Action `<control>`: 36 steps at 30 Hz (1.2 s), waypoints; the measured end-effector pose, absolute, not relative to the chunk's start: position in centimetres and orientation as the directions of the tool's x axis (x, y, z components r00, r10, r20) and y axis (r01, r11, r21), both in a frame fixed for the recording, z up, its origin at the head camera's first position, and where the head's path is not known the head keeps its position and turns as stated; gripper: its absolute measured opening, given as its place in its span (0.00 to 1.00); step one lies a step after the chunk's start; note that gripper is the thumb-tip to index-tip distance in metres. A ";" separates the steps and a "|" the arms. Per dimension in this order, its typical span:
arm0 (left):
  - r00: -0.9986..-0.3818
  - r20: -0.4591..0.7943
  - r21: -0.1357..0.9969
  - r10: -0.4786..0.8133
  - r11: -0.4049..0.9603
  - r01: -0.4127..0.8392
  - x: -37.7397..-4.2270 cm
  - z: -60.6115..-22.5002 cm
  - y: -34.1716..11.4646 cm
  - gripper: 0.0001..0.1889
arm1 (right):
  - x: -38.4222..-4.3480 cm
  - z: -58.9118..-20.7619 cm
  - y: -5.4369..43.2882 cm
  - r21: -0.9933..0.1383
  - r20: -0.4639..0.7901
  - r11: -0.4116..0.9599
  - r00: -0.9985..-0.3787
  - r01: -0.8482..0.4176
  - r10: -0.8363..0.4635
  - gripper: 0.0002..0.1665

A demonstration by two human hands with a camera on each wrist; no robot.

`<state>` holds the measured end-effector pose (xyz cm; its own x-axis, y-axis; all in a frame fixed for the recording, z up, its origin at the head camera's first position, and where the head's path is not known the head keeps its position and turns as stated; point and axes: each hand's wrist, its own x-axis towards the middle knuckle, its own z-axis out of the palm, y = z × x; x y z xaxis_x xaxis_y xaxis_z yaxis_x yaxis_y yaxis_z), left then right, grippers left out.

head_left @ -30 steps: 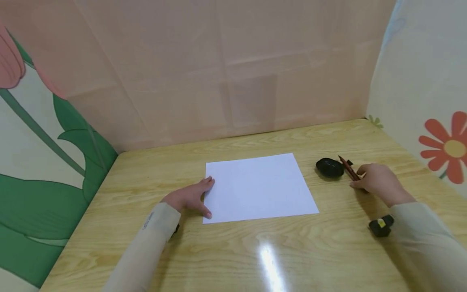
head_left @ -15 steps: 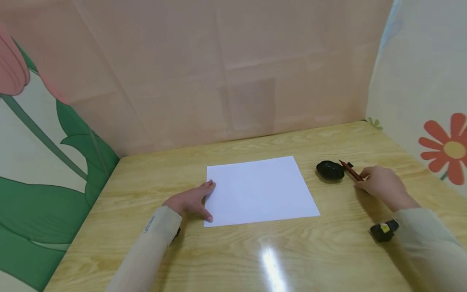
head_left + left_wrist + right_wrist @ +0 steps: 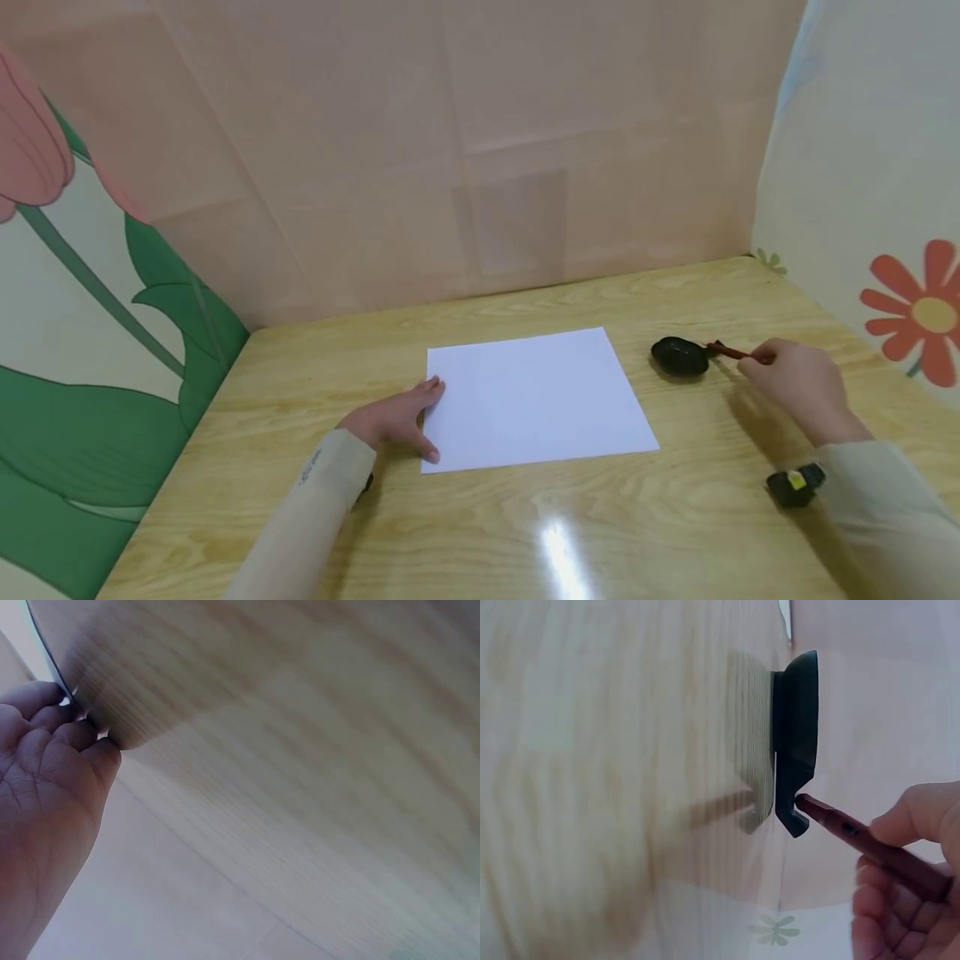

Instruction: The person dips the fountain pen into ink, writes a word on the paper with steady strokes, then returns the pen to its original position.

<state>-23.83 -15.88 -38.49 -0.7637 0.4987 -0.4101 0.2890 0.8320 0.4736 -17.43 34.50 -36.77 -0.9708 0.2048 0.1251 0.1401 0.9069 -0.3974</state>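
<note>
A white sheet of paper [image 3: 540,400] lies flat on the wooden table. At its left edge my left hand [image 3: 397,419] rests, thumb and fingers spread straight over the margin; the left wrist view shows its fingertips [image 3: 97,750] side by side at the paper's edge. Over the right side, my right hand [image 3: 802,387] pinches a dark red pen-shaped stick [image 3: 881,851] between thumb and fingers. The stick's far end points left, right at the notched end of a small black oval dish [image 3: 678,357]. From the side, this dish [image 3: 799,712] appears shallow with a hooked lip.
A black wrist camera [image 3: 795,485] sits under the right cuff. Behind the table [image 3: 480,533] hangs a pinkish cloth backdrop [image 3: 375,150]. Flower-printed panels [image 3: 930,312] flank both sides. A bright light reflection falls on the table front.
My right hand has turned the stick from slanting up-left to nearly level, its end now at the dish's notch. The left hand stays on the paper; the head view tilts slightly upward.
</note>
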 end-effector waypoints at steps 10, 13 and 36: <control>-0.767 -0.424 0.488 0.482 0.835 0.255 -23.7 -38.7 -15.8 0.58 | -17.4 -37.0 33.8 -0.430 0.351 0.898 -0.899 0.094 0.262 0.22; -0.767 -0.427 0.479 0.479 0.839 0.257 -23.7 -38.6 -15.8 0.58 | -17.5 -37.1 33.6 -0.447 0.429 0.893 -0.863 0.055 0.267 0.23; -0.769 -0.414 0.462 0.487 0.840 0.284 -23.9 -38.7 -15.7 0.57 | -20.1 -36.0 29.6 -0.545 0.636 0.831 -0.699 -0.107 0.327 0.19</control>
<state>-23.90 -15.65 -38.67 -0.7691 0.4872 -0.4136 0.2838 0.8402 0.4620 -20.10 29.60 -36.01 -0.6992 0.3272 0.6356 -0.1066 0.8315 -0.5453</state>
